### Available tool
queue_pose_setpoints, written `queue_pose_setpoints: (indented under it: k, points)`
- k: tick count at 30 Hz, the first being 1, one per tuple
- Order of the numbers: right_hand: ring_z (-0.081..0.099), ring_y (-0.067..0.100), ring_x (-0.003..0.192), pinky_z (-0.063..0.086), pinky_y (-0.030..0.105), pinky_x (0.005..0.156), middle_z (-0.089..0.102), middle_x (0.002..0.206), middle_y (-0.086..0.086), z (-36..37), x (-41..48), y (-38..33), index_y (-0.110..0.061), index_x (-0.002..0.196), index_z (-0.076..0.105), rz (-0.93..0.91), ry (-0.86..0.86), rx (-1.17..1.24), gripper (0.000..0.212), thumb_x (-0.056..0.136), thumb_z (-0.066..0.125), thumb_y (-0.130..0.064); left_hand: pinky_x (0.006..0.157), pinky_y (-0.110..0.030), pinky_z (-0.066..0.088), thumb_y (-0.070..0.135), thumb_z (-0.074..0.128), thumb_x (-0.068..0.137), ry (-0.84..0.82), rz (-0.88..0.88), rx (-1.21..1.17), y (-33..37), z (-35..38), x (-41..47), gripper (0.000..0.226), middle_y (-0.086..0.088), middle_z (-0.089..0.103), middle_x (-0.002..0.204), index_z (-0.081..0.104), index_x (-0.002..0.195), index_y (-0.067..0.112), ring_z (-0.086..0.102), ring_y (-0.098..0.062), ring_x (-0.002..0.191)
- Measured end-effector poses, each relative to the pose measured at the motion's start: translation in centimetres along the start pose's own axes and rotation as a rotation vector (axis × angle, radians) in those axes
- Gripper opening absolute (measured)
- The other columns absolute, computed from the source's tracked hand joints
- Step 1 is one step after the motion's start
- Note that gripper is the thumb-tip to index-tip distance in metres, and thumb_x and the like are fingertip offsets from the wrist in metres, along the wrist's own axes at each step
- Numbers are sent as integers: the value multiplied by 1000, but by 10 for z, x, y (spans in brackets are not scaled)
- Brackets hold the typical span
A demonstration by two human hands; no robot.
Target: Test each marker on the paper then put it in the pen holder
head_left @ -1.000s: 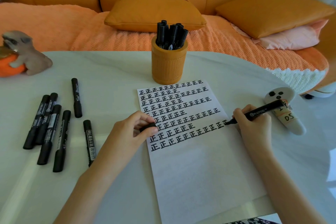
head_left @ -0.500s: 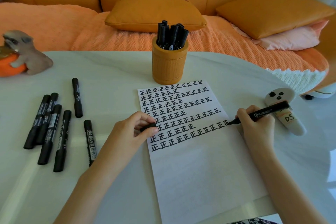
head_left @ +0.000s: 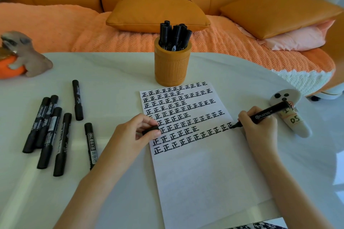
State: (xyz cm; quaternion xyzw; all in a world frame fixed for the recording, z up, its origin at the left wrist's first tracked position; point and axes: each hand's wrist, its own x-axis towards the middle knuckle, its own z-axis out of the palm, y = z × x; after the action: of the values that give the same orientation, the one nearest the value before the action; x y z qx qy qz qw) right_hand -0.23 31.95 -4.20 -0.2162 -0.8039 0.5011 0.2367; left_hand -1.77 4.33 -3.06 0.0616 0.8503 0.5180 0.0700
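Head: six loose markers (head_left: 63,144), perhaps.

Pen holder (head_left: 172,69) upright, just beyond the paper's (head_left: 204,182) far edge; mouth crowded with standing markers (head_left: 174,37). Open worktop (head_left: 115,74) strip between holder and seven loose markers (head_left: 49,136) lying at left. Left hand (head_left: 135,134), pinching a cap (head_left: 150,129), sits on the paper's left edge. Right hand (head_left: 260,128) with marker (head_left: 268,112) at its right edge, ghost figure (head_left: 296,122) just beside. Near half of paper bare.
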Motion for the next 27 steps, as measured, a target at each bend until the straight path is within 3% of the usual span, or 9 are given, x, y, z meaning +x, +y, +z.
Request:
queue_pose_setpoints:
  k: [5, 14, 17, 21, 27]
  points:
    - [32, 9, 42, 24, 16, 40, 39, 46, 0, -1, 1, 0, 11, 66, 47, 0, 39, -4, 21, 79, 56, -1, 82, -29, 54, 21, 72, 79, -1, 0, 0, 0, 0, 0, 14, 10, 70, 87, 65, 91, 23, 65, -1, 79]
    - [32, 8, 45, 24, 17, 43, 36, 50, 3, -2, 1, 0, 11, 64, 43, 4, 93, 4, 22, 79, 55, 0, 83, -31, 54, 21, 72, 79, -8, -2, -3, -1, 0, 0, 15, 11, 70, 88, 65, 91, 24, 65, -1, 82]
    - [33, 8, 44, 25, 17, 43, 37, 45, -4, -2, 2, 1, 8, 62, 44, 14, 92, 7, 22, 79, 56, -1, 83, -31, 54, 21, 72, 79, -9, 0, -6, -1, 0, 0, 15, 11, 70, 88, 65, 91, 24, 65, -2, 82]
    - [36, 10, 51, 30, 18, 48, 42, 56, 10, -3, 4, 1, 11, 66, 47, 46, 108, 96, 22, 81, 56, -2, 82, -31, 54, 21, 72, 79, -13, 1, -4, -1, 0, 0, 14, 11, 70, 88, 65, 91, 24, 64, -2, 81]
    - [32, 12, 46, 29, 22, 48, 37, 45, -4, -6, 0, -20, -9, 68, 53, 68, 49, 362, 24, 87, 66, -15, 70, -18, 51, 23, 70, 79, -18, 57, -46, 5, -1, -2, 13, 13, 71, 85, 64, 89, 28, 66, -2, 76]
